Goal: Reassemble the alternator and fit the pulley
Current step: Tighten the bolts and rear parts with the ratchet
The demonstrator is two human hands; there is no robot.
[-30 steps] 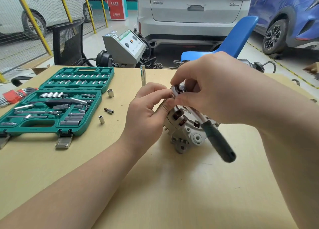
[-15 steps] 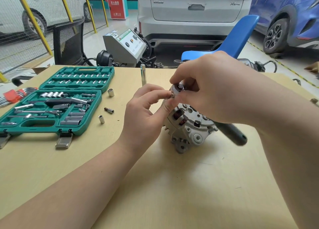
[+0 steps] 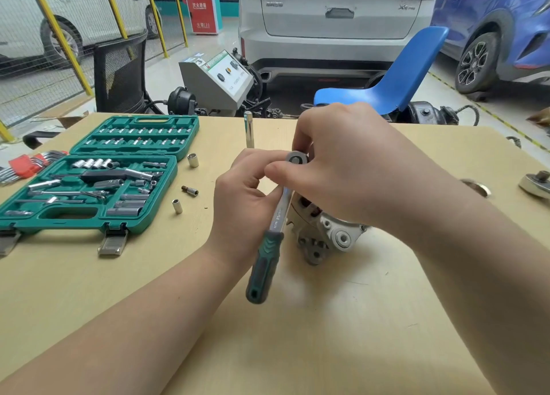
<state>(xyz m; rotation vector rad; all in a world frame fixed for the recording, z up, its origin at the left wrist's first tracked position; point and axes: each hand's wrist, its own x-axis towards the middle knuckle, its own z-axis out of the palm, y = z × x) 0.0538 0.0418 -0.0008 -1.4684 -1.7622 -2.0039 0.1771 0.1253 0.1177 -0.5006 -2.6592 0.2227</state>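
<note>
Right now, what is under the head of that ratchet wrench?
The alternator sits below the ratchet wrench, with its copper windings showing. Both hands cover the spot directly under the head, so any bolt or socket there is hidden.

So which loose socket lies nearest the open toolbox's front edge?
Start at the green toolbox on the table's left. Three small loose pieces lie just right of it. The socket is the nearest one to the person: plain silver, below the dark-tipped bit.

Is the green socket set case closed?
No, the green socket set case lies open on the table, with sockets and bits showing in both halves.
</note>
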